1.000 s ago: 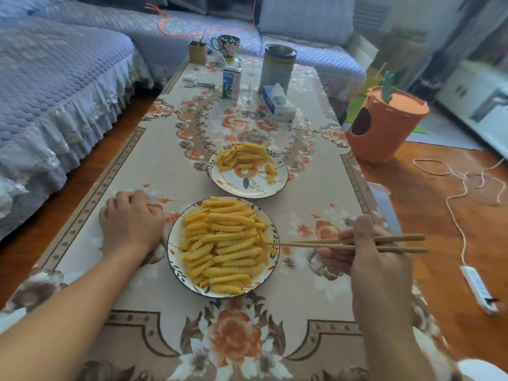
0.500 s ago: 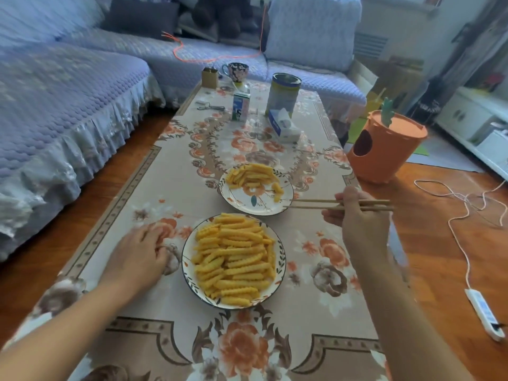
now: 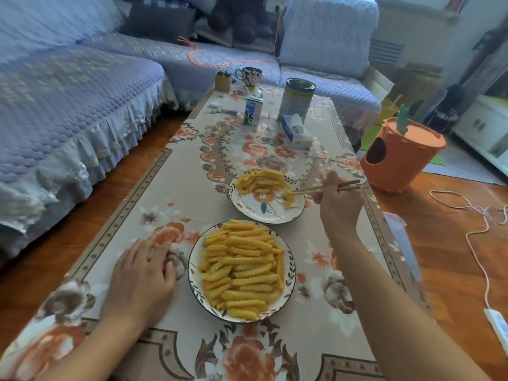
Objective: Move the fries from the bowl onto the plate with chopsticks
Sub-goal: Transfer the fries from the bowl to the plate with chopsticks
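Two floral dishes stand on the patterned tablecloth. The near dish [image 3: 291,273] is heaped with yellow crinkle fries [image 3: 242,270]. A smaller pile of fries [image 3: 259,181] lies in the far dish [image 3: 247,209]. My right hand [image 3: 339,207] grips a pair of wooden chopsticks [image 3: 321,188] just right of the far dish. Their tips reach over its right side and touch a fry [image 3: 288,196] there. I cannot tell whether that fry is pinched or just lying in the dish. My left hand [image 3: 143,279] rests flat on the cloth left of the near dish, holding nothing.
At the far end of the table stand a milk carton [image 3: 253,114], a tall tin [image 3: 298,101], a tissue pack [image 3: 295,130] and a mug [image 3: 250,75]. An orange bin [image 3: 401,158] is on the floor at right, with a white cable and power strip [image 3: 496,325]. A sofa runs along the left.
My right hand has carried the chopsticks from beside the near dish forward to the far dish, and their tips are now over its fries. My left hand's fingers have flattened onto the cloth.
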A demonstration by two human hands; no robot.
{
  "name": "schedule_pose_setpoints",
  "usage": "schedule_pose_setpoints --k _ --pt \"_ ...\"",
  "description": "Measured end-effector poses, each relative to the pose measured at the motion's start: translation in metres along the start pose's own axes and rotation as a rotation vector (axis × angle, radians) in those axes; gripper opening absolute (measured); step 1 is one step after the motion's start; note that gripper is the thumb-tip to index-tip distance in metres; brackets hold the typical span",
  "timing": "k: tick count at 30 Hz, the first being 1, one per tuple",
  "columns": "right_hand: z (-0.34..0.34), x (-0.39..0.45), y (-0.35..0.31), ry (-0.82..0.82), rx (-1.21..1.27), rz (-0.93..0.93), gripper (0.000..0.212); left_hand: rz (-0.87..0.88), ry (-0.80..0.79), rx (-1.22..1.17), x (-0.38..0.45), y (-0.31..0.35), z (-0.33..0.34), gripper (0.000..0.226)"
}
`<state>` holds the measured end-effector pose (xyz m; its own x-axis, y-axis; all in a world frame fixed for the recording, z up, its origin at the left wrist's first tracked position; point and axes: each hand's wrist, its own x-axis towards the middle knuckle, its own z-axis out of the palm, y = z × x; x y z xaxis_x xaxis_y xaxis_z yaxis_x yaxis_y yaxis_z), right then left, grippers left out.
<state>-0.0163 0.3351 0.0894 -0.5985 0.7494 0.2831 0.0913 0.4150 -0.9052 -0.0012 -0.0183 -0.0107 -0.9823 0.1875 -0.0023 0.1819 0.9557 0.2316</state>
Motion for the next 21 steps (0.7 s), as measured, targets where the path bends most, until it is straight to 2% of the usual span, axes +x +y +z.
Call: schedule_pose_setpoints --k 6,9,11,16,21 --pt "-0.046 -0.037 -0.035 0.086 0.231 0.179 0.043 0.005 -0.028 0.06 -0.001 0.001 0.0 0.061" --pt "-0.079 -0.081 -0.042 0.088 0.285 0.255 0.046 0.03 -0.136 0.148 0.001 0.004 -0.006 0.063" --pt "-0.096 -0.111 -0.039 0.103 0.284 0.285 0.047 0.054 -0.189 0.182 0.005 0.007 -0.017 0.055" --pt "-0.108 -0.156 -0.03 0.075 0.216 0.257 0.045 -0.008 -0.294 -0.043 0.026 0.012 -0.04 0.056" --pt "-0.117 -0.15 -0.047 0.174 0.251 0.155 0.038 -0.026 -0.323 -0.035 0.032 0.017 -0.036 0.06"
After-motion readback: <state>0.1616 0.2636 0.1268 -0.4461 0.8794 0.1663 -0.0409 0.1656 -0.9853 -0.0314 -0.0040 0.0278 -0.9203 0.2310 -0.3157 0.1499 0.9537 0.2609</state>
